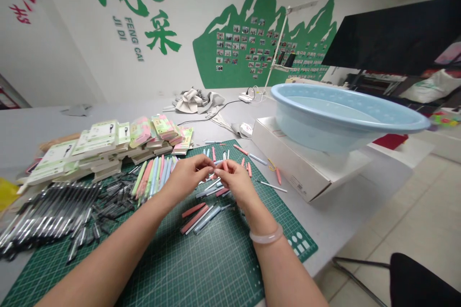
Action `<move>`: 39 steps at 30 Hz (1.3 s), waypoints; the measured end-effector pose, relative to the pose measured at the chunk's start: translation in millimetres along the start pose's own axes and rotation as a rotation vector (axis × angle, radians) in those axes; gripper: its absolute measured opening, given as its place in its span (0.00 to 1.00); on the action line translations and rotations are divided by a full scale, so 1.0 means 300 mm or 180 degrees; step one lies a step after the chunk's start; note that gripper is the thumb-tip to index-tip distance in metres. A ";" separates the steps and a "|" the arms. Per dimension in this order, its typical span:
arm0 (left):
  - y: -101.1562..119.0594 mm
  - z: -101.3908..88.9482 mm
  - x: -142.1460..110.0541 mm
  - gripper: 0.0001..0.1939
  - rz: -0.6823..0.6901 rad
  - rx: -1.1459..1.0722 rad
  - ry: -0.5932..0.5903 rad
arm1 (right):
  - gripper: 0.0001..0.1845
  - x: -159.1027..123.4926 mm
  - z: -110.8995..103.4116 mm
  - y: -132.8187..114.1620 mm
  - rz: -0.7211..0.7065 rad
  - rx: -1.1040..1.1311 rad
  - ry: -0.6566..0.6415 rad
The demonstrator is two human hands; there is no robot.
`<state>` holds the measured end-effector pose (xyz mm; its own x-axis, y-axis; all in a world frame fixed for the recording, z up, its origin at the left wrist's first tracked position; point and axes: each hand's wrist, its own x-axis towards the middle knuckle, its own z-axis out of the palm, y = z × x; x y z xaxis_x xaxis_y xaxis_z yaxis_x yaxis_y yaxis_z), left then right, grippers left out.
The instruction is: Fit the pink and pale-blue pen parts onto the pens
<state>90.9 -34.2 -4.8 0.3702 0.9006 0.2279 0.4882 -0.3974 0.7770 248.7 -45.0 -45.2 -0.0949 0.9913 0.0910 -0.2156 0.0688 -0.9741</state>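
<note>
Holding both hands close together above the green mat (pixel 173 268), with fingertips bent inward at one spot. Pinching a coral pen part (pixel 225 166) between thumb and fingers of the right hand (pixel 239 180); curling the fingers of the left hand (pixel 189 171) right beside it — cannot tell whether around anything. Wearing a pale bracelet (pixel 267 236) on the right wrist.

Nearer on the mat, a small bunch of coral, white and blue pen parts (pixel 194 219). Under and beyond the fingers, more loose parts (pixel 258 159), some past the mat's edge on the grey table (pixel 342 211). Beside the left hand, a row of pastel pens (pixel 154 177); farther left, a heap of black pieces (pixel 115 196) and many clear, dark-ended pens (pixel 54 216) side by side. Behind these — stacked small boxes (pixel 103 134). To the right, a light blue tub (pixel 324 129) on a white box (pixel 284 158). Toward the back, crumpled cloth (pixel 194 100) near a black cable (pixel 212 113).
</note>
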 end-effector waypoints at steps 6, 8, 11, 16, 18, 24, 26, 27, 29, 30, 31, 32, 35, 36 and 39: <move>-0.071 0.055 0.059 0.12 -0.0020 -0.0476 0.0137 | 0.09 0.017 -0.043 -0.013 0.0063 0.0260 0.0455; -0.114 0.071 0.075 0.07 0.0074 0.0327 0.0110 | 0.09 0.022 -0.055 -0.013 0.0008 0.0252 0.0712; -0.157 0.101 0.083 0.04 0.0199 0.1381 -0.0175 | 0.08 0.026 -0.062 -0.008 -0.0123 0.0106 0.0960; -0.161 0.145 0.086 0.06 0.0282 0.1827 -0.0395 | 0.08 0.027 -0.062 0.000 -0.0162 -0.0101 0.1058; -0.154 0.158 0.089 0.08 0.0221 0.2011 -0.0384 | 0.08 0.027 -0.062 0.002 -0.0185 -0.0189 0.1054; -0.133 0.187 0.081 0.13 -0.0073 0.2126 -0.0243 | 0.09 0.022 -0.055 0.012 -0.0392 -0.0715 0.1089; -0.128 0.181 0.074 0.12 -0.0129 0.2069 -0.0127 | 0.09 0.020 -0.051 0.016 -0.0453 -0.0775 0.1093; -0.127 0.173 0.071 0.11 -0.0161 0.2017 -0.0062 | 0.10 0.019 -0.049 0.018 -0.0458 -0.0784 0.1073; -0.127 0.145 0.064 0.09 -0.0210 0.1867 0.0052 | 0.11 0.018 -0.046 0.019 -0.0430 -0.0792 0.1043; -0.129 0.128 0.060 0.09 -0.0209 0.1809 0.0092 | 0.11 0.017 -0.043 0.020 -0.0400 -0.0788 0.1032; -0.131 0.110 0.056 0.09 -0.0206 0.1677 0.0117 | 0.11 0.016 -0.039 0.021 -0.0374 -0.0776 0.1021; -0.135 0.092 0.050 0.11 -0.0226 0.1407 0.0126 | 0.12 0.014 -0.033 0.023 -0.0344 -0.0754 0.1004; -0.146 0.051 0.027 0.15 -0.0492 -0.0301 0.0233 | 0.13 0.007 -0.002 0.034 -0.0249 -0.0595 0.0912; -0.149 0.043 0.018 0.14 -0.0626 -0.1018 0.0324 | 0.14 0.004 0.012 0.040 -0.0212 -0.0527 0.0875; -0.155 0.030 -0.011 0.12 -0.0948 -0.2517 0.0672 | 0.14 -0.007 0.054 0.056 -0.0146 -0.0401 0.0795</move>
<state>74.2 -20.2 -46.8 0.1219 0.9925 -0.0064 -0.1796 0.0283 0.9833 229.6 -47.8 -58.4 0.1581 0.9826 0.0970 -0.0903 0.1122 -0.9896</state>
